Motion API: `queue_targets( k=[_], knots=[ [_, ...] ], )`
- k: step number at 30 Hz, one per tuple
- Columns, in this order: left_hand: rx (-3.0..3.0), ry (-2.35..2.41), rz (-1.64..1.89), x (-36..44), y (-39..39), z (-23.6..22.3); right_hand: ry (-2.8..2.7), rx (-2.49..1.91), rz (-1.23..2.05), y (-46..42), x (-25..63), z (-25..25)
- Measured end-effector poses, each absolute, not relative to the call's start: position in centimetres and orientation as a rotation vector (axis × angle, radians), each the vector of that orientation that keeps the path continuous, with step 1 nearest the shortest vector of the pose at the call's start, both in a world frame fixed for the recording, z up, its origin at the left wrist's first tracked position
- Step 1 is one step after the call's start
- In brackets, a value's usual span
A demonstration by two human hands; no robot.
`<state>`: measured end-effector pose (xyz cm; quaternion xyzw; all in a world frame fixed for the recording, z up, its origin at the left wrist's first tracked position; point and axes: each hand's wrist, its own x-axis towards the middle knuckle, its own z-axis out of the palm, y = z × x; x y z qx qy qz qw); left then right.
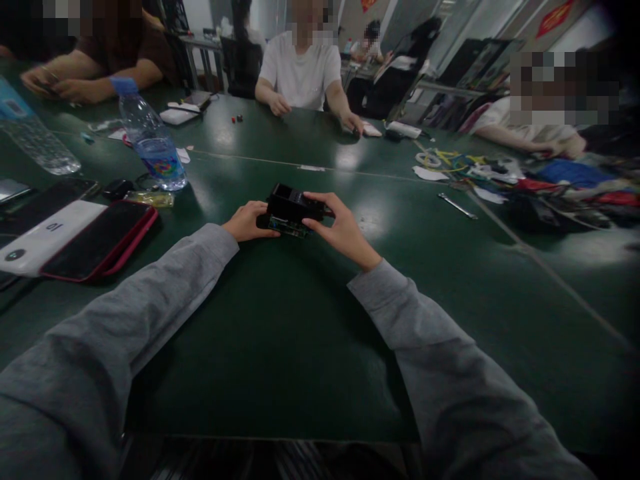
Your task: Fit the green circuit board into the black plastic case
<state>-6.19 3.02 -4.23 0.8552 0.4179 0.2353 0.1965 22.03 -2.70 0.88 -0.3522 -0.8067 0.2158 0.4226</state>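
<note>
Across most of the view, a work surface is being provided by a dark green table (270, 373). Its right side is being taken up by a heap of tangled cables (500, 169), and its near part is being crossed by two grey sleeves (175, 287). On the left, a clear water bottle (160, 150) is being kept beyond a phone in a red case (103, 240). Near the table's middle, the left end of a black casing (295, 202) is being gripped by the left hand (249, 222), thumb low, while its right end is being pinched by the right hand (337, 230), forefinger on top, thumb against the near side. Below the casing, a small circuit board (287, 228) is being exposed; whether it is being secured cannot be told. Were either grip being loosened, the board could be dropped, and its components could be scraped against the tabletop or squeezed by a thumb; by a wide left-arm swing, the phone could be shoved.
</note>
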Motion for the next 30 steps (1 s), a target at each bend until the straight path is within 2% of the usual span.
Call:
queue_targets(
  k=[13, 30],
  knots=[
    [2.363, 1.299, 0.584, -5.9, 2.5, -3.5, -2.179, -0.929, 0.539, -2.2, 22.6, -2.3],
    [2.337, 1.317, 0.565, -5.8, 2.4, -3.3, -2.157, -0.940, 0.544, -2.3, 22.5, -2.6]
  ],
)
